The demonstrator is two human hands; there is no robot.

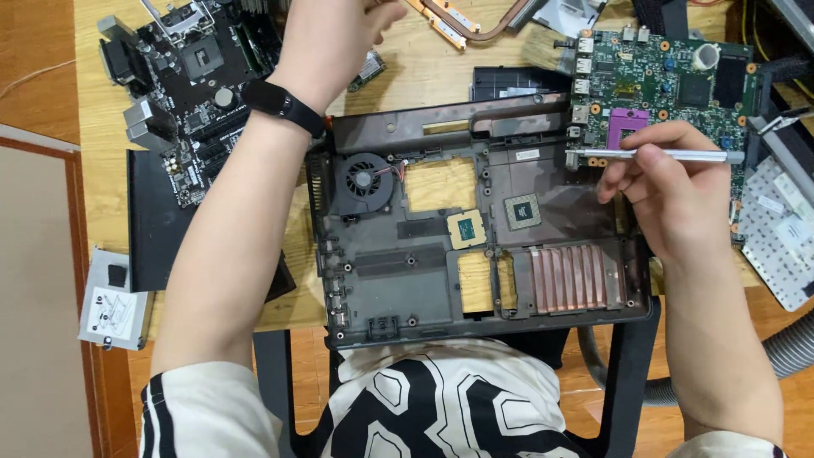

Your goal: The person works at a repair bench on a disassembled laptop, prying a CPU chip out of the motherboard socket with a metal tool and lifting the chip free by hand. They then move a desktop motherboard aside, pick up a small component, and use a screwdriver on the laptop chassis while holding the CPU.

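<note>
R hand (670,191) pinches a silver screwdriver (657,155), lying level over the R edge of the dark laptop base shell (424,271) w/ fan (365,181) on the wooden tabletop (424,72). Tip sits by the green motherboard (670,80). L hand (360,21) reaches far side, fingers cut off by frame top, so can't tell its grip. Black motherboard (191,85) at L, partly behind forearm.

Green circuit board (670,80), black fan (363,181), copper-coloured fins (570,277), black-and-white patterned shirt (432,407).
</note>
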